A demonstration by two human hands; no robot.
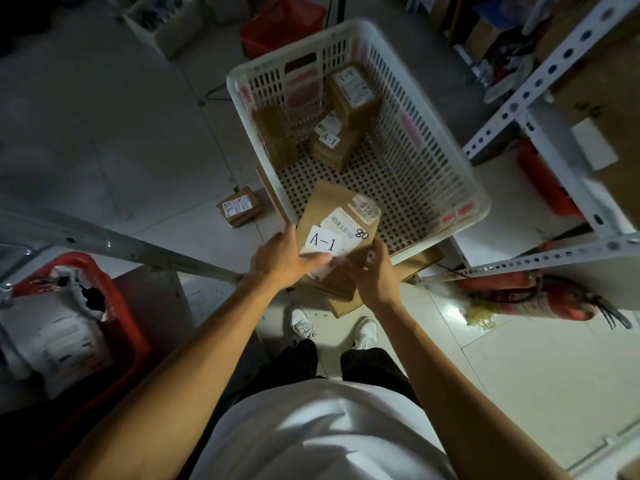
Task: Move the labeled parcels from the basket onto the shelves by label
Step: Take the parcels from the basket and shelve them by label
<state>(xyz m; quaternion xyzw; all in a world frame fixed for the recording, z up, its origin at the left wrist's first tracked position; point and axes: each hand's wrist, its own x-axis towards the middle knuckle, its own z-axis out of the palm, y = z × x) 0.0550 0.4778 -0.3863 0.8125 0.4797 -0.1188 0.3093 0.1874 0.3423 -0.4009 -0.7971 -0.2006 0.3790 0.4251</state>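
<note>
I hold a flat brown parcel (332,216) with a white "A-1" label over the near rim of the white plastic basket (426,140). My left hand (284,258) grips its left edge, thumb on the label. Its right near corner sits in the curled fingers of my right hand (374,271). More brown parcels lie under it in my hands. Inside the basket, at its far side, lie several brown parcels; two show "A-1" labels (329,138) (349,77). A white metal shelf frame (540,84) stands at the right.
One small parcel (239,206) lies on the tiled floor left of the basket. A red crate (90,306) with white packages stands at the lower left behind a grey metal rail (121,244). A red fire extinguisher (540,299) lies on the floor at right. Another red basket (280,22) is far back.
</note>
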